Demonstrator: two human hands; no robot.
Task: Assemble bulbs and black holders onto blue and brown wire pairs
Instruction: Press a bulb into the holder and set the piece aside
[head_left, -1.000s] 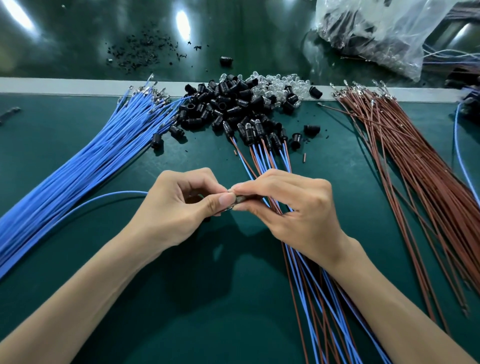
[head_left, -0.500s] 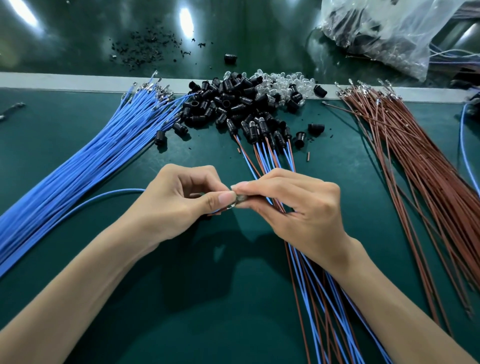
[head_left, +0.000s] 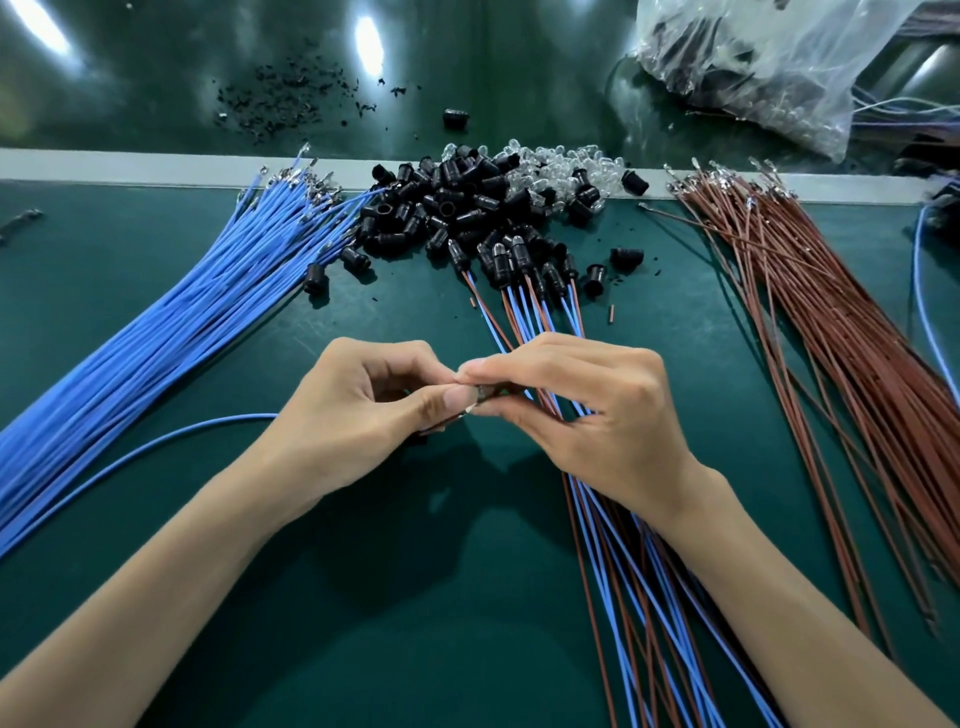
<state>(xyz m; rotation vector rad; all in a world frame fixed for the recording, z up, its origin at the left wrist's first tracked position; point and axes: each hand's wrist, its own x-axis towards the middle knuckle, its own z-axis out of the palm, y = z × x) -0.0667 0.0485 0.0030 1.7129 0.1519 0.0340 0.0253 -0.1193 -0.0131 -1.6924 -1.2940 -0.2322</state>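
Note:
My left hand (head_left: 358, 415) and my right hand (head_left: 587, 421) meet fingertip to fingertip over the green mat. Between them they pinch a small part (head_left: 485, 392), mostly hidden by the fingers. A single blue wire (head_left: 156, 447) curves away from my left hand to the left. Behind the hands lies a heap of black holders (head_left: 447, 213) with clear bulbs (head_left: 561, 166) at its back. Finished pairs of blue and brown wire with holders (head_left: 519, 265) run under my right hand toward me.
A thick bundle of blue wires (head_left: 156, 322) fans across the left. Brown wires (head_left: 831, 332) lie on the right. A clear plastic bag (head_left: 769, 62) sits at the back right. A white strip (head_left: 130, 166) crosses the table behind the piles. Black crumbs (head_left: 280, 104) are scattered beyond it.
Both hands stay together at the same spot. The fingers have shifted slightly around the small part.

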